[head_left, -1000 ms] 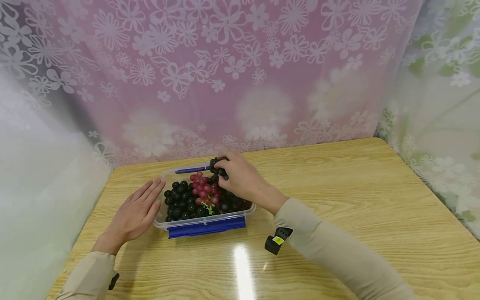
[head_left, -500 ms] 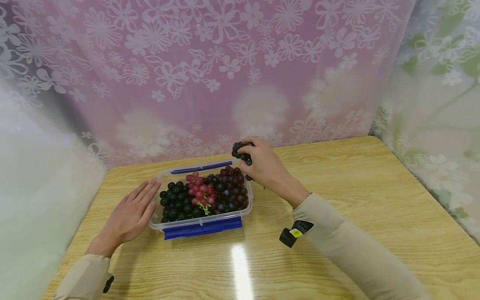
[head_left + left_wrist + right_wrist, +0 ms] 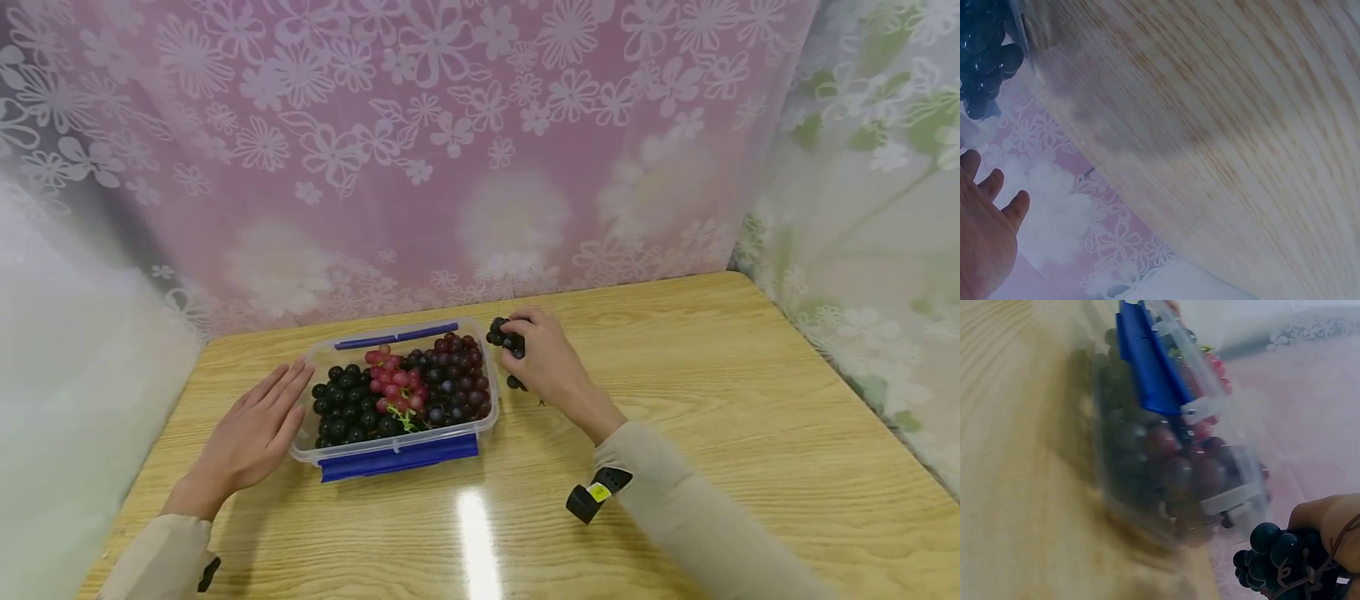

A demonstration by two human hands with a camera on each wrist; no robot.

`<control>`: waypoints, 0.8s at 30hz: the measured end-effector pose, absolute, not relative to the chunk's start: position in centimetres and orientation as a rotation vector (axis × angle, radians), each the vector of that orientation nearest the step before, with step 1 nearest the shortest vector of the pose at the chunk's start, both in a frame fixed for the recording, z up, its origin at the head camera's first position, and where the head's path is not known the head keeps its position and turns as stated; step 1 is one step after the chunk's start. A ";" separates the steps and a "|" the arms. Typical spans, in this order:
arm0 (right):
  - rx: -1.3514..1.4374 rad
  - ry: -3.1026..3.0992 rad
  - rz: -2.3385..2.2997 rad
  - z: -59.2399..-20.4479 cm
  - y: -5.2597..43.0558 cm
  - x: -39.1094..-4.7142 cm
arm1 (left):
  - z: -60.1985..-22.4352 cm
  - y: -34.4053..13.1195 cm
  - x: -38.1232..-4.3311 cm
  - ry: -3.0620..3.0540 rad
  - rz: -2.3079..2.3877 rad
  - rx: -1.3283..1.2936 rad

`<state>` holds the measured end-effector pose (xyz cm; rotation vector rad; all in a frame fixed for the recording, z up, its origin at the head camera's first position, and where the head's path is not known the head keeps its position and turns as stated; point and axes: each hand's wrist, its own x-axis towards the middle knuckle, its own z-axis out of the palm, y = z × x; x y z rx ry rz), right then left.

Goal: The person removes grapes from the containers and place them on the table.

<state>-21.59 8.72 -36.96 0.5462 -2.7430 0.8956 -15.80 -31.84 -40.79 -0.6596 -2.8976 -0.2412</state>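
Note:
My right hand grips a bunch of black grapes just right of a clear plastic container. In the right wrist view, this held bunch shows a brown stem beside the curled fingers. The container has blue clip latches and holds black grapes on the left, red grapes in the middle and dark purple grapes on the right. My left hand lies with straight fingers against the container's left rim. Part of the held bunch is hidden behind my right hand.
The container stands on a wooden table, left of its middle. A pink flowered curtain hangs along the back edge. Pale curtains close off both sides. A bright light reflection lies on the table's front.
My right hand has lifted the bunch of black grapes out of the container, carried it right and lowered it beside the container. My left hand stays at the rim.

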 end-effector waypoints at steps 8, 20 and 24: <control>0.493 -2.753 0.911 -39.6 8.1 -21.1 | -40.9 -31.9 -15.8 -2.877 -0.233 -0.670; 0.412 -2.815 0.925 -41.7 8.2 -20.6 | -41.2 -31.9 -15.9 -2.854 -0.246 -0.676; 0.408 -2.819 0.917 -41.9 8.1 -20.4 | -41.3 -31.9 -15.9 -2.850 -0.248 -0.678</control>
